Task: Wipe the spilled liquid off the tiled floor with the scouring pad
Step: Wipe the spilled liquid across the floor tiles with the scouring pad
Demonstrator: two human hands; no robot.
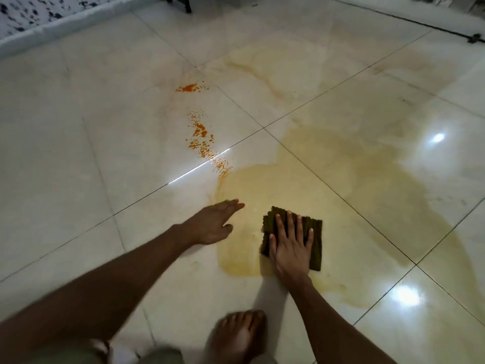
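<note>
A wide yellowish film of spilled liquid (354,179) spreads over the pale tiled floor (78,153), from the middle toward the right. A trail of orange droplets (202,137) runs along its left side. The dark green scouring pad (315,232) lies flat in the near part of the spill. My right hand (291,245) presses down on the pad with fingers spread. My left hand (212,224) rests flat on the floor at the spill's left edge, fingers apart, holding nothing.
My bare foot (238,337) stands at the bottom centre, just behind the pad. A white speckled wall base (39,19) runs along the top left. A dark furniture leg (183,3) stands at the top, and a dark floor track (420,24) crosses the top right.
</note>
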